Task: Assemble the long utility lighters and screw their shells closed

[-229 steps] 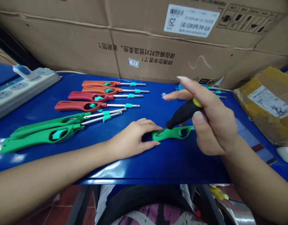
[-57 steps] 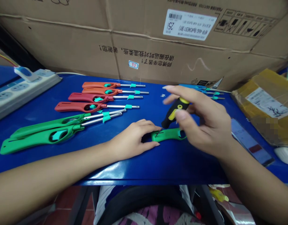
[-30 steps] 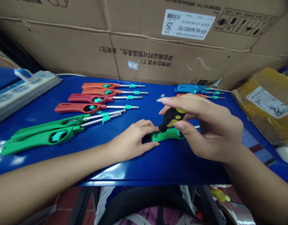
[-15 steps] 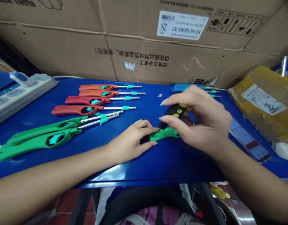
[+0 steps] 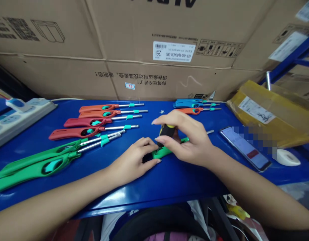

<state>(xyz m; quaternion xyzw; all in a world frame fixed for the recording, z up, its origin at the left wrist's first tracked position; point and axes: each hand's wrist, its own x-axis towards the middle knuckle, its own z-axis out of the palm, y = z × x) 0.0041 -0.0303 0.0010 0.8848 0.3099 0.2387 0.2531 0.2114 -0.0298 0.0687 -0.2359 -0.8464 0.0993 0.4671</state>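
I see the lighter [image 5: 163,152] lying on the blue table [image 5: 144,187] between the two hands, its middle covered by the right one. Its long axis slants: the handle's butt lies left and nearer the person, while the metal tip [image 5: 210,132] shows past the right hand, aimed right and slightly away.

The left hand [image 5: 130,164] sits low, its forearm reaching in from lower left, thumb on the near side of the butt and forefinger on the far side, holding it in a narrow pinch. The right hand [image 5: 190,140] arches over from lower right, fingers curled and thumb closed on the screwdriver [image 5: 166,131]. I read that tool as tilted, its top leaning right, its lower end down at the butt. From here I can't make out where its point sits; the fingers and handle crowd that spot.
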